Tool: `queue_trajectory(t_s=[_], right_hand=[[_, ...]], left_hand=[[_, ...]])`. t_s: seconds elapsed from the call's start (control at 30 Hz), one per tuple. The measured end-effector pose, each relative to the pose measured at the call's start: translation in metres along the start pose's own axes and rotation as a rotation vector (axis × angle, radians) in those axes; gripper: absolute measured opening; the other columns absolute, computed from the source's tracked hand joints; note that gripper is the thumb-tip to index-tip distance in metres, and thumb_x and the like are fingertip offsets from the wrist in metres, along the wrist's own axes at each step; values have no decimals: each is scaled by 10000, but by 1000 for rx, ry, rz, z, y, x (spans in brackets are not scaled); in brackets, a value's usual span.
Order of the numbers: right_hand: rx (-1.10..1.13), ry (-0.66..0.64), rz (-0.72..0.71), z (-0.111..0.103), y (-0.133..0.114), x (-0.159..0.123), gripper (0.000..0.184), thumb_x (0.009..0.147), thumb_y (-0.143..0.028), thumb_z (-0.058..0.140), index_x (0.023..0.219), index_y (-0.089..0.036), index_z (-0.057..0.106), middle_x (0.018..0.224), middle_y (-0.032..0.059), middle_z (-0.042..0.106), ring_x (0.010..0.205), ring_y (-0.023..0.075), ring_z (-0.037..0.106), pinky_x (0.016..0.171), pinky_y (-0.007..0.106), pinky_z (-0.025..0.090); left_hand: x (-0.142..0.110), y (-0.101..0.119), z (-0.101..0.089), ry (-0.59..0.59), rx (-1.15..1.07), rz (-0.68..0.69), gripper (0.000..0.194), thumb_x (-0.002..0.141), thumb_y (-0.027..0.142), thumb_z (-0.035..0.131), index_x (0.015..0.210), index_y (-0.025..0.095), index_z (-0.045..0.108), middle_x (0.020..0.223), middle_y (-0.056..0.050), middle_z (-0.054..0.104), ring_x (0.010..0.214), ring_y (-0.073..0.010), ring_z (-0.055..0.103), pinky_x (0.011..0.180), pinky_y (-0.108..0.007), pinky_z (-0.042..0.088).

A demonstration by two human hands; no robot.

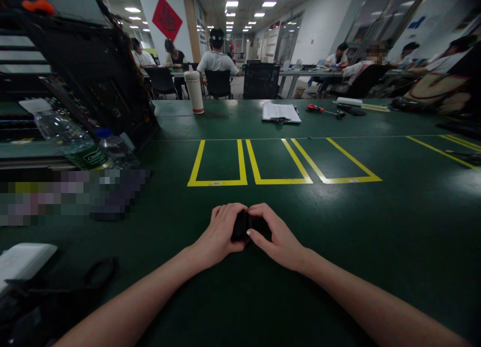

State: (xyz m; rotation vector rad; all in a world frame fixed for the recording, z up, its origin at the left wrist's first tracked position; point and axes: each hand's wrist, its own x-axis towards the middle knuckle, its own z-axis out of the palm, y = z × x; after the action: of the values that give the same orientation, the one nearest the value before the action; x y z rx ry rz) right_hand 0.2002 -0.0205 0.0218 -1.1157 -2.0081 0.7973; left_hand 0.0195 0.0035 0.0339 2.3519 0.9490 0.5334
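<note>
Clasping a black block [239,230] in my left hand [221,231], my right hand [277,236] curled at its right side, pinching or not I cannot tell, I have it at the tabletop [169,196], nearer than the yellow tape [218,183], seemingly light, stiff and best held by its sides.

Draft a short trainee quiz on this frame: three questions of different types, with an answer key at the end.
1. True or false: the left hand and the right hand are both at the small black object.

2. Multiple choice: what colour is the tape marking outlines on the green table?
A) Red
B) Yellow
C) White

3. Short answer: what lies just to the right of the clipboard?

Key:
1. True.
2. B.
3. A tool with a red-and-black handle.
</note>
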Motion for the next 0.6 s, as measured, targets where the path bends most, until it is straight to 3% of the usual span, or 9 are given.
queue_trajectory(t_s=[0.2, 0.4, 0.6], right_hand=[[-17, 33, -95, -2, -3, -2, 197, 771, -143, 509, 951, -209, 465, 1063, 57, 448, 1011, 179, 451, 858, 352, 414], [14, 67, 0, 0, -3, -1, 320, 744, -129, 527, 1038, -217, 435, 1032, 64, 456, 966, 194, 469, 846, 391, 432], [41, -23, 63, 0, -1, -2, 345, 763, -162, 517, 1086, -223, 412, 1007, 48, 492, 916, 177, 503, 816, 382, 454]], left_hand=[[0, 1, 0, -1, 19, 2, 544, 710, 171, 593, 1167, 228, 305, 1142, -60, 450, 1074, -236, 427, 925, -428, 300], [0, 1, 1, 6, 6, 4, 548, 700, 171, 605, 1159, 240, 313, 1137, -48, 451, 1068, -235, 431, 916, -420, 313], [0, -2, 3, 11, 0, -27, 553, 700, 177, 600, 1163, 241, 305, 1131, -53, 453, 1060, -240, 436, 916, -435, 315]])
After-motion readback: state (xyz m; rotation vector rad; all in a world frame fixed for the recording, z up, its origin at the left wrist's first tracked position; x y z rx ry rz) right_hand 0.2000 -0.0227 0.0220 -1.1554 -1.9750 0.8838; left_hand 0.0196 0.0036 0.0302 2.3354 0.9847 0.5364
